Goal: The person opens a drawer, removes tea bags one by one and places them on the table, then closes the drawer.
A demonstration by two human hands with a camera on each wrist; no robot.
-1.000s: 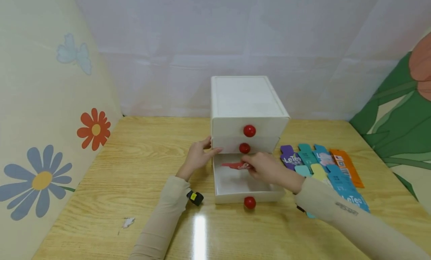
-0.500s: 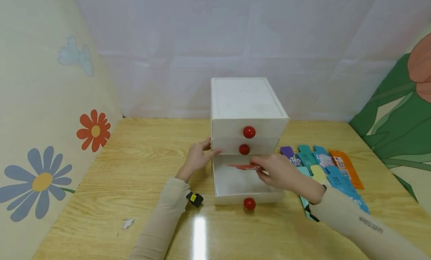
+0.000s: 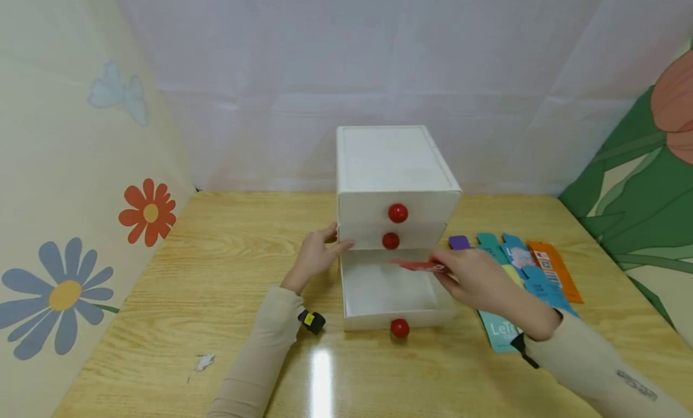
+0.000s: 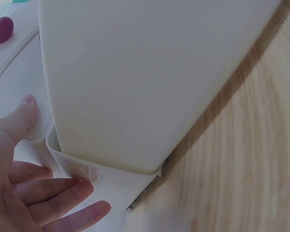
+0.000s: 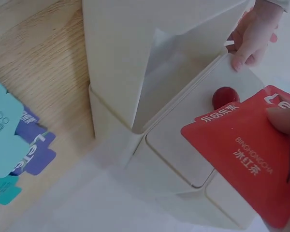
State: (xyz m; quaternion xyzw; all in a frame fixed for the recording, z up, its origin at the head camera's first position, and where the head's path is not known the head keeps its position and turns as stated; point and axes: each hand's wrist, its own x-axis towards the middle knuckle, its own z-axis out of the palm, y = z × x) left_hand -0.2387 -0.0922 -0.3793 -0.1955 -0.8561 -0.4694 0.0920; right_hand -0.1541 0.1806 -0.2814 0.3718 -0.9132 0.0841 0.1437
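Note:
My left hand holds the left front corner of a white drawer cabinet, its thumb on the middle drawer's front and its fingers along the side wall. The bottom drawer is pulled out, with a red ball knob on its front. Above the drawer's right part, my right hand pinches a flat red card between thumb and fingers. The card is printed BINGHONGCHA and juts leftward over the drawer. The two upper drawers are closed.
Right of the cabinet lie several flat printed cards, including a purple card and a light teal one. An orange packet lies at their far right. A torn white scrap is on the table's left side.
My right hand has moved to the right with the red card, from mid-drawer toward the drawer's right side. My left hand keeps its place on the cabinet.

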